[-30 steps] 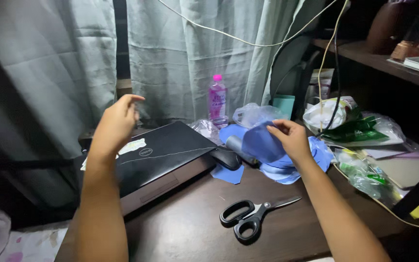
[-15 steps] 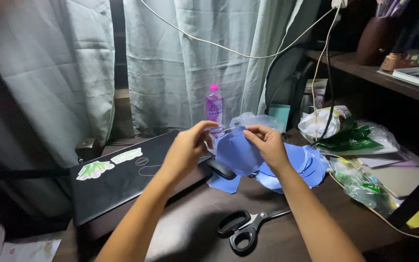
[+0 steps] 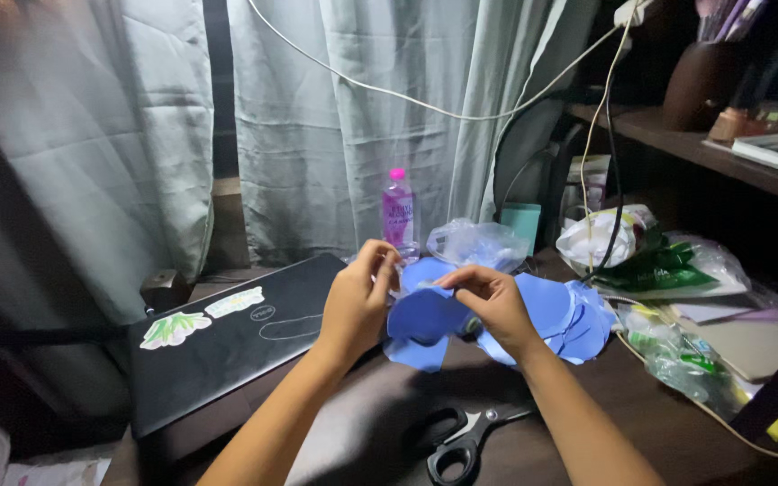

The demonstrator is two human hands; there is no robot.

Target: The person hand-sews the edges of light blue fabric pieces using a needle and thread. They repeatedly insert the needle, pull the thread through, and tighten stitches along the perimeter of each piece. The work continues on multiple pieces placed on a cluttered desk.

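Note:
Both hands meet over the middle of a dark wooden desk (image 3: 380, 423). My left hand (image 3: 357, 301) and my right hand (image 3: 490, 301) pinch the top edge of a blue paper piece (image 3: 425, 317), holding it just above the desk. More blue paper cut-outs (image 3: 565, 315) lie in a heap right of my right hand, and a flat blue scrap (image 3: 418, 355) lies under the held piece. Black-handled scissors (image 3: 461, 441) lie on the desk in front of my forearms, partly hidden by them.
A closed black laptop (image 3: 227, 346) with stickers lies at the left. A pink-capped bottle (image 3: 398, 211) stands by the pale curtain. Crumpled plastic bags (image 3: 479, 241) and green packets (image 3: 668, 261) crowd the right side. A white cable (image 3: 461, 103) hangs overhead. A shelf (image 3: 722, 144) juts at upper right.
My left hand came down from the air at the left and joined my right hand on the blue paper. Both hands then lowered the paper toward the desk.

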